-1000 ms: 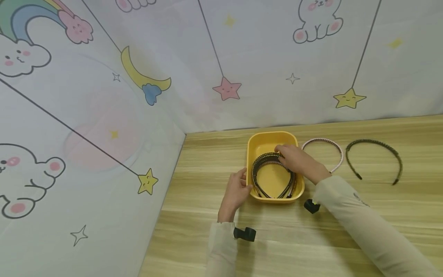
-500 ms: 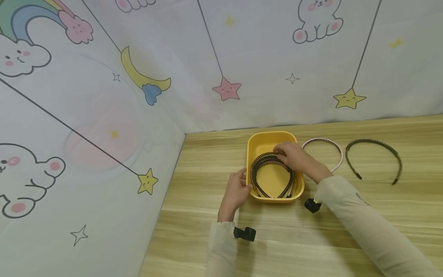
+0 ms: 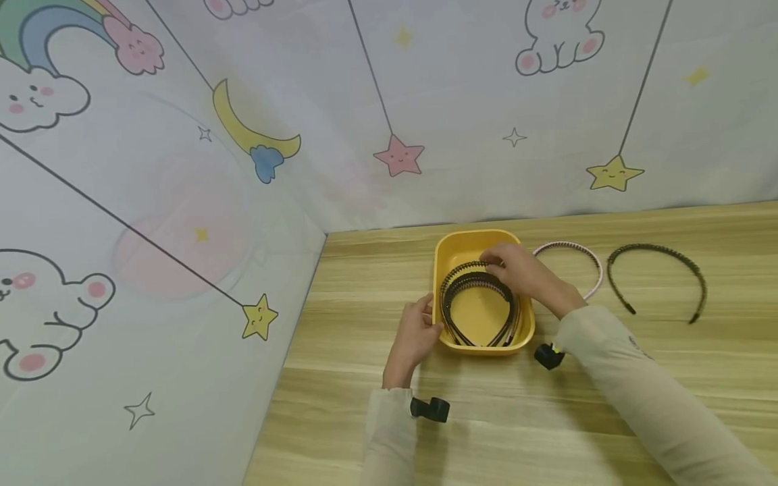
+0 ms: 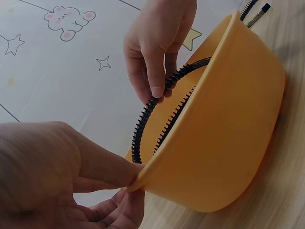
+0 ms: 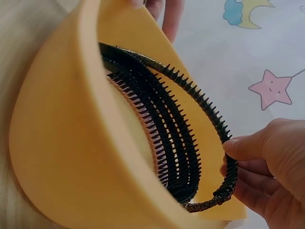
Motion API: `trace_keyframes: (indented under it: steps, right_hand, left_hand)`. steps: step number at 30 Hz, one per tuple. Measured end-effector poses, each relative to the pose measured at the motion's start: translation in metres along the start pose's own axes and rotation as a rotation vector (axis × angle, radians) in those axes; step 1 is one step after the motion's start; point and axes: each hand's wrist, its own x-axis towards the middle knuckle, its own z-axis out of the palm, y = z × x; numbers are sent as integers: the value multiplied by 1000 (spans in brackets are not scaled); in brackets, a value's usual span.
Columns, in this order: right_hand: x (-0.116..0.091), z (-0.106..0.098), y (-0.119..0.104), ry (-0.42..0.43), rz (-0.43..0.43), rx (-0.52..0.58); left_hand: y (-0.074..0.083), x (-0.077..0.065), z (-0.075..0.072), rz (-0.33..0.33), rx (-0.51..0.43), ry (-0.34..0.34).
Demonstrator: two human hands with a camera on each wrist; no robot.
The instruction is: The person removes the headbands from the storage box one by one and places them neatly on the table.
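Note:
A yellow plastic basin stands on the table with several toothed headbands nested inside it. My left hand grips the basin's left rim, thumb inside and fingers outside, as the left wrist view shows. Between the thumb and fingers of my right hand is the top of one black toothed headband. That headband is tilted away from the rest, its arch raised near the rim while its lower ends stay in the basin. The ends of the stacked headbands are partly hidden by the basin wall.
To the basin's right lie a pink-and-white headband, partly behind my right forearm, and a dark headband. A wall cloth with cartoon prints rises behind the wooden table, and another stretch borders its left side.
One black headband has been drawn apart from the stack toward the back of the basin by my right hand. My left hand stays on the rim.

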Motion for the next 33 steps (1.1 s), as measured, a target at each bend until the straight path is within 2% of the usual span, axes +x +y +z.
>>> trace_keyframes:
  steps: [7, 18, 26, 33]
  right_hand:
    - [-1, -7, -2, 9, 33, 26]
    - [-8, -35, -5, 59, 85, 71]
    - [-15, -45, -1, 72, 89, 83]
    - [-26, -51, 2, 83, 85, 91]
  left_hand:
    - [1, -1, 0, -11, 6, 1]
    - [-2, 0, 2, 3, -5, 1]
    - [-1, 0, 1, -20, -19, -7]
    - [0, -1, 0, -15, -4, -5]
